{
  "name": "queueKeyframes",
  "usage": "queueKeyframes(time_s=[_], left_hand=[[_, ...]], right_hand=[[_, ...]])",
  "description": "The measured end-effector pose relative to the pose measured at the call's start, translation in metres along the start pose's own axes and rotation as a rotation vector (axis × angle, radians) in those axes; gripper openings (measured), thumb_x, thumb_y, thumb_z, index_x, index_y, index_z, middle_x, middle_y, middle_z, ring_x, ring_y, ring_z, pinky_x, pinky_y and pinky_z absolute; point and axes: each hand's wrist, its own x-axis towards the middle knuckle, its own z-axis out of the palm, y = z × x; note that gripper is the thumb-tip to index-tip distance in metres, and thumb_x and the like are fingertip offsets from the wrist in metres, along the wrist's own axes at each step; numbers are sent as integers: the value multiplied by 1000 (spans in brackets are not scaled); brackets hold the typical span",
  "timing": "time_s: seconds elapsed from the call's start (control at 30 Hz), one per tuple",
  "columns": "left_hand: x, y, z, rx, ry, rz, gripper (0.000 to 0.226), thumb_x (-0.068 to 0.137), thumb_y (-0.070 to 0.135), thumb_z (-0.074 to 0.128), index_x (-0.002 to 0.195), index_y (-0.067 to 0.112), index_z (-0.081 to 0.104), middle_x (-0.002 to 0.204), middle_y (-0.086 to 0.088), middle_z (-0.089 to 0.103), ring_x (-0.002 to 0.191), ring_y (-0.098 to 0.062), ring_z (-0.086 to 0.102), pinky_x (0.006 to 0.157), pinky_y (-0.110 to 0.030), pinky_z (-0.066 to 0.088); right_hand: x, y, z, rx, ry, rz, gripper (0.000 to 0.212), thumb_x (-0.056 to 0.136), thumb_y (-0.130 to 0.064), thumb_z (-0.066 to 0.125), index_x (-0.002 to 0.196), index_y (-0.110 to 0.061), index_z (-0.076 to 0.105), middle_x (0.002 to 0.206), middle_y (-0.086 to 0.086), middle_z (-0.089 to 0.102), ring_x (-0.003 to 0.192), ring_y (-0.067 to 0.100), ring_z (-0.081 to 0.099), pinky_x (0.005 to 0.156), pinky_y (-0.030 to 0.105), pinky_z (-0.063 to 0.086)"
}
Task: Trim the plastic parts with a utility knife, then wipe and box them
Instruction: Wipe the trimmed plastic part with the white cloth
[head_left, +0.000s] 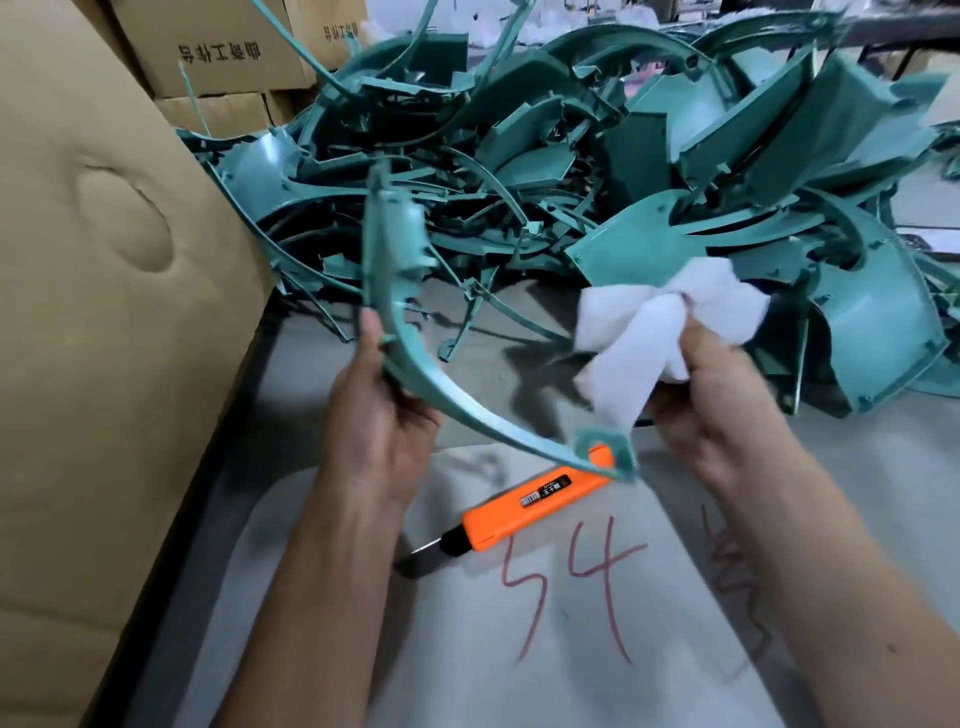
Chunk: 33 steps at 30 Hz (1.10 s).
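Curved teal part (410, 332) held in the air above the knife (524, 506), gripped mid-length by left hand (379, 415). Right hand (717, 384) clenches white cloth (660, 332), just right of the part, not touching it. Knife lies on the table (519, 649), blade out. Pile (597, 156) of teal parts behind; box (104, 312) left.

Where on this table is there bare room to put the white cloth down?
Bare grey table lies to the right of the orange utility knife, nearer than the heap of teal plastic parts. A smaller strip lies between the tan cardboard box and the knife. Farther back, the heap crowds everything.
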Motion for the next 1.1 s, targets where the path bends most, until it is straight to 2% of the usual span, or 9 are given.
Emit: queueKeyframes(time_s=[0.17,0.27,0.33,0.47,0.63,0.8,0.87,0.97,1.1], left_hand=[[-14,-40,24,350,18,113,37,99,28,61,119,-3,68,107,-20,76,94,-34,73,83,-41,61],[-16,-43,23,388,38,106,33,103,23,58,124,0,67,115,-21,74,109,-41,71,92,-47,60],[-16,-42,23,374,50,103,30,104,21,57,124,1,67,114,-20,75,103,-35,73,81,-40,63],[-20,-40,30,292,63,46,28,103,25,57,112,1,69,95,-17,76,73,-24,73,57,-31,58],[-3,-10,17,230,139,-69,27,103,42,53,96,15,56,60,1,51,46,-9,48,45,-19,42],[1,-1,7,94,99,-87,37,108,38,43,76,19,47,51,8,36,37,-4,33,35,-16,29],[2,4,3,15,93,-101,40,108,38,42,72,20,43,51,8,34,36,-4,31,34,-16,28],[1,-6,6,307,187,61,33,104,32,56,79,12,59,51,0,53,38,-10,48,38,-17,39],[-11,-46,23,497,100,175,33,105,24,58,99,-6,69,82,-27,72,70,-27,64,64,-35,52]], right_hand=[[-28,21,28,-294,-435,-27,35,86,-40,75,98,-8,72,85,6,76,75,17,73,65,30,60],[-33,24,32,-477,-571,-99,39,94,-30,73,111,4,66,102,28,71,91,34,71,91,61,57],[-34,23,33,-499,-632,-76,39,94,-25,71,116,5,63,113,40,63,97,38,67,96,62,53],[-35,17,27,-465,-815,74,20,81,-14,79,101,-19,80,96,2,78,85,12,72,72,25,59],[-43,11,24,-651,-1065,218,36,80,-5,72,76,-40,79,72,-18,71,68,-6,65,62,11,50],[-30,8,11,-667,-856,115,14,71,-27,78,85,-31,79,89,1,69,86,20,60,74,39,45],[-25,1,5,-471,-785,64,21,85,-13,70,91,-29,82,93,-2,77,85,12,71,73,31,57],[-20,0,5,-255,-667,-38,11,91,-17,73,96,-22,81,93,3,78,82,15,74,71,29,61],[-32,23,27,-496,-581,-204,15,97,-31,64,85,-24,70,74,-17,71,69,-4,65,63,11,49]])
